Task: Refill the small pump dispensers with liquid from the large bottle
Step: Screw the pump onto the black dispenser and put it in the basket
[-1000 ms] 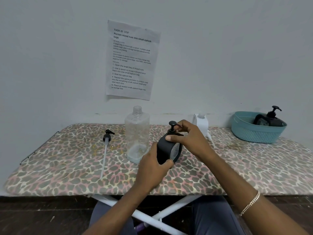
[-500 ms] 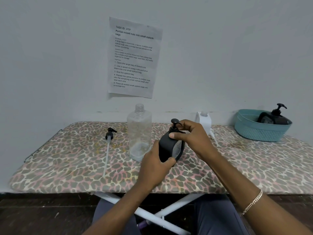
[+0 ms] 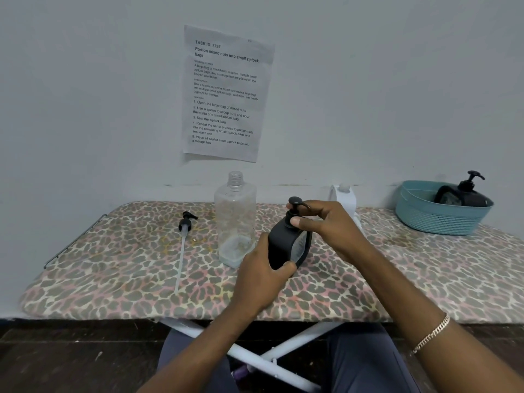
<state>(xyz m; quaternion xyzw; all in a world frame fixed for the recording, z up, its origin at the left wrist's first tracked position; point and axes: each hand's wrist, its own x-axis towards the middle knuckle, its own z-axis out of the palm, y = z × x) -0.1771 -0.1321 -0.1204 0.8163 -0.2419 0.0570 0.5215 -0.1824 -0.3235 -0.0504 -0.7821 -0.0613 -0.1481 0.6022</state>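
your left hand (image 3: 262, 275) grips the matte black rounded dispenser (image 3: 286, 248) low, your right hand (image 3: 326, 222) pinching its pump collar (image 3: 292, 215) above the leopard-print board (image 3: 113, 273).

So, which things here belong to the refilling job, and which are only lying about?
Job: black dispenser, gripped by left hand and right hand; clear bottle; loose pump; basket with second dispenser.
Lying about: paper sheet; perhaps white container.

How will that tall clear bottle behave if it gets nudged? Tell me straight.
Probably light: the clear bottle looks nearly empty, with only a little residue at its base. Likely tippy, being tall and narrow on the padded board cover. Its neck is uncapped, so a fall might spill what remains.
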